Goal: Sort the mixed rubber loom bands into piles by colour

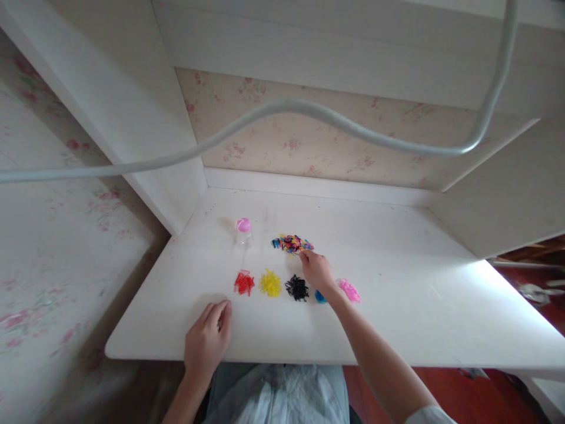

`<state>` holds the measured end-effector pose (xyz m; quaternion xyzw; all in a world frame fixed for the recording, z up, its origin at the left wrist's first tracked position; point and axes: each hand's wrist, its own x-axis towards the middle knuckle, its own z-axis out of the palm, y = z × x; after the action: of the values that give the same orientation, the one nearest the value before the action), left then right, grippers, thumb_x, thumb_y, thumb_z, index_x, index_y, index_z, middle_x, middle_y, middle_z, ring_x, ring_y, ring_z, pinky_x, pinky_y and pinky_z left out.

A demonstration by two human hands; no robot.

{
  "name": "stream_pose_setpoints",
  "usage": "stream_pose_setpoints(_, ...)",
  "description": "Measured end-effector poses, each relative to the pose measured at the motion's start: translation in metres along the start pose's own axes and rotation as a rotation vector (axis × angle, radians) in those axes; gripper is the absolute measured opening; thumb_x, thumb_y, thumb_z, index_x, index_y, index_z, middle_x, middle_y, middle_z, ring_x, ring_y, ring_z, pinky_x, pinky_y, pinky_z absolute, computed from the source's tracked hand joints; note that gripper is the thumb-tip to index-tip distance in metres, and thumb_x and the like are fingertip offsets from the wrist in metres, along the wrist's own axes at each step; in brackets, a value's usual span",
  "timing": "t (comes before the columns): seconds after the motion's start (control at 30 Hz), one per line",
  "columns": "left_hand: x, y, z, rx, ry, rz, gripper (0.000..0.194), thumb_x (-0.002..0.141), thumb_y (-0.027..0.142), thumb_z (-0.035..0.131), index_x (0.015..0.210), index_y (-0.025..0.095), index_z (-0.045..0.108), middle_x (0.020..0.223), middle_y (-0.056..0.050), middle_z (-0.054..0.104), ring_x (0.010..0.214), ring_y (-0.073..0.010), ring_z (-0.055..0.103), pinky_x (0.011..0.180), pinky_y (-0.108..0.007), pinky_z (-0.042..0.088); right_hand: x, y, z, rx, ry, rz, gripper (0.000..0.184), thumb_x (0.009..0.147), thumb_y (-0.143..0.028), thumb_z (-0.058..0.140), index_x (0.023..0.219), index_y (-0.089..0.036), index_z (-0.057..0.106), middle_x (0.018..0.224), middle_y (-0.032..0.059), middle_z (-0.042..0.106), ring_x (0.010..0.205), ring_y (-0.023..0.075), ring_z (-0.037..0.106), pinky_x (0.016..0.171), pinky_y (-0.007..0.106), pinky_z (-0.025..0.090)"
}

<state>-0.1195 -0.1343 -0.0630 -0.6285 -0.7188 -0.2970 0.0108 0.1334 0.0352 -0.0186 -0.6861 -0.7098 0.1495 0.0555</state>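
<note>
A heap of mixed-colour small rubber bands (292,243) lies on the white table. At its near right edge my right hand (316,270) is closed in a pinch, and a thin dark band shows at the fingertips. Nearer me is a row of single-colour piles: red bands (244,283), yellow bands (270,283), black bands (297,288), blue bands (320,297) and pink bands (349,290). My right wrist and forearm partly cover the blue and pink piles. Left of the red pile my left hand (207,335) rests on the table, its fingers curled in with nothing seen in them.
A small clear jar with a pink lid (243,227) stands behind the red pile. The white table (397,318) has a raised back edge and side panels. A pale curved tube (291,107) crosses the upper view, above the table.
</note>
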Motion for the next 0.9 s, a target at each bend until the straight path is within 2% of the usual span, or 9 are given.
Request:
stream_pose_setpoints(0.2, 0.001, 0.002, -0.001, 0.004, -0.012, 0.005, 0.020, 0.089, 0.032, 0.047, 0.093, 0.020, 0.063, 0.079, -0.002, 0.066, 0.069, -0.0115, 0.061, 0.064, -0.021, 0.042, -0.009, 0.013, -0.007, 0.069, 0.057, -0.011, 0.037, 0.094, -0.040, 0.033, 0.103, -0.027, 0.067, 0.087, 0.0023, 0.071, 0.078, 0.0154, 0.063, 0.065, 0.021, 0.036)
stream_pose_setpoints(0.4, 0.001, 0.003, -0.001, 0.024, -0.024, -0.006, 0.019, 0.089, 0.033, 0.048, 0.093, 0.021, 0.063, 0.079, 0.000, 0.066, 0.066, -0.0100, 0.061, 0.061, -0.020, 0.041, -0.053, 0.023, -0.007, 0.125, 0.189, -0.095, 0.034, 0.092, -0.041, 0.037, 0.095, -0.028, 0.069, 0.072, -0.0002, 0.070, 0.064, 0.0138, 0.063, 0.056, 0.021, 0.034)
stream_pose_setpoints(0.57, 0.001, 0.004, 0.001, 0.053, -0.044, -0.013, 0.019, 0.088, 0.034, 0.049, 0.093, 0.022, 0.063, 0.081, 0.000, 0.067, 0.069, -0.0113, 0.062, 0.062, -0.020, 0.041, -0.085, 0.026, 0.003, 0.043, 0.198, -0.174, 0.035, 0.094, -0.036, 0.036, 0.089, -0.026, 0.069, 0.070, -0.0002, 0.070, 0.060, 0.0125, 0.063, 0.052, 0.021, 0.030)
stream_pose_setpoints(0.73, 0.001, 0.005, 0.001, 0.076, -0.048, -0.007, 0.018, 0.088, 0.034, 0.050, 0.094, 0.023, 0.062, 0.082, 0.001, 0.066, 0.070, -0.0114, 0.062, 0.063, -0.020, 0.042, -0.092, 0.027, 0.012, 0.040, 0.191, -0.204, 0.031, 0.093, -0.035, 0.039, 0.091, -0.028, 0.069, 0.072, -0.0004, 0.071, 0.061, 0.0119, 0.064, 0.050, 0.020, 0.029)
stream_pose_setpoints(0.9, 0.002, 0.007, -0.002, 0.030, -0.075, 0.012, 0.019, 0.088, 0.034, 0.049, 0.094, 0.022, 0.062, 0.082, 0.000, 0.066, 0.069, -0.0114, 0.062, 0.062, -0.020, 0.042, -0.095, 0.031, 0.008, 0.117, 0.214, -0.226, 0.032, 0.093, -0.035, 0.039, 0.091, -0.027, 0.070, 0.072, 0.0013, 0.071, 0.059, 0.0121, 0.063, 0.051, 0.019, 0.031)
